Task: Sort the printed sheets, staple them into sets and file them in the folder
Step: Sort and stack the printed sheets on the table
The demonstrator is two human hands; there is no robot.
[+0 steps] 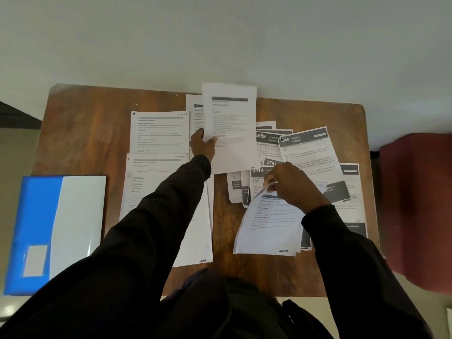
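A person's left hand (pixel 202 146) pinches a printed sheet (pixel 231 123) by its edge over the wooden table (pixel 93 133). The right hand (pixel 292 185) pinches the top of a second sheet (pixel 267 226). The blue folder (pixel 36 223) lies at the table's left.

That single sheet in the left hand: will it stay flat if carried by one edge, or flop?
Likely floppy: the sheet is one thin page, held by the left hand only at its left edge. It looks very light, so a quick move may make it flutter. It may slide on landing; the loose sheets on the table already lie fanned.
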